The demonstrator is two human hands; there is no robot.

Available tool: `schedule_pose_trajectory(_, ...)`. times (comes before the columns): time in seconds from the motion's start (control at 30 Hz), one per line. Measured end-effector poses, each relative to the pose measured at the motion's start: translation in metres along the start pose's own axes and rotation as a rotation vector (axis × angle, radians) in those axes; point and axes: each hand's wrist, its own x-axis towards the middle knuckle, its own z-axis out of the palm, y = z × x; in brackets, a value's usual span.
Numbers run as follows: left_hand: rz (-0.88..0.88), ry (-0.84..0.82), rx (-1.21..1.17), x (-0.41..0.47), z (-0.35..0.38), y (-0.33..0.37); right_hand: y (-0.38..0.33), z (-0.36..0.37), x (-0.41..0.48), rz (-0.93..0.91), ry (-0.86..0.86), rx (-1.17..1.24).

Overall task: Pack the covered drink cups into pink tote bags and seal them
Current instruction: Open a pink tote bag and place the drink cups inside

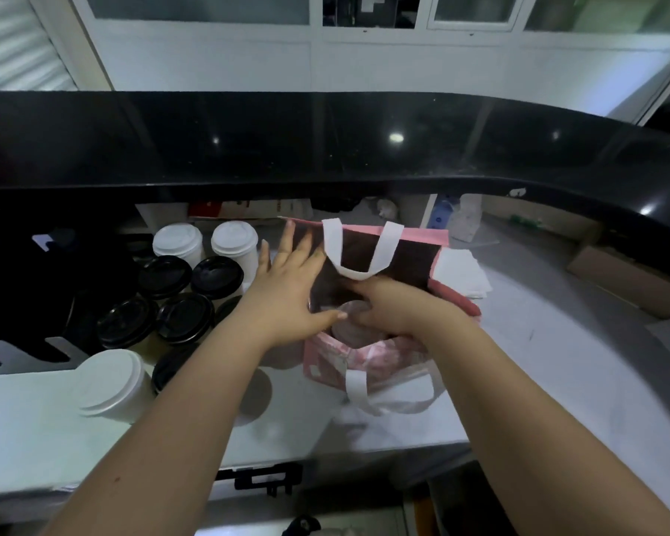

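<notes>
A covered cup [351, 312] is held at the mouth of a pink tote bag [327, 363], which stands open near the middle of the white worktop [538, 361], its far rim toward the back edge. The cup's lid is gripped from above by the curled fingers [364, 294] of the right hand [397, 309]. The left hand [287, 292] is laid flat against the bag's left side, fingers straight and spread, thumb touching the lid. White-lidded cups [178, 241] and black-lidded cups [164, 276] are crowded together toward the worktop's left edge, and a stack of white napkins [461, 272] lies just beside the bag on its right. Several risks are judged likely: the soft walls may fold inward and catch the cup's base, tipping it; a lid gripped alone may be pulled off; the far handle [358, 261], drooping into the opening, may be trapped beneath the cup; the crowded cups may be knocked by the left forearm. No brand or writing can be read, and a pale patch [318, 371] on the bag's near wall is too blurred to be made out.
</notes>
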Motion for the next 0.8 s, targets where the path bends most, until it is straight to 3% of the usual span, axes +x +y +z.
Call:
schedule_pose_trajectory(0.1,-0.026,0.046,-0.004,0.001,-0.007,0.001,-0.005,-0.02,-0.018,-0.004,0.097,0.089)
schedule_pose_trajectory(0.37,-0.073,0.265,-0.049,-0.008,-0.02,0.004,-0.024,-0.043,-0.049,0.018,0.322,-0.04)
schedule_pose_trajectory(0.57,-0.141,0.342,-0.022,-0.021,-0.034,-0.007,-0.063,-0.045,-0.048,-0.195,0.487,-0.098)
schedule_pose_trajectory(0.8,-0.415,0.366,0.012,-0.092,-0.028,-0.054,-0.119,-0.011,-0.026,-0.427,0.466,-0.121)
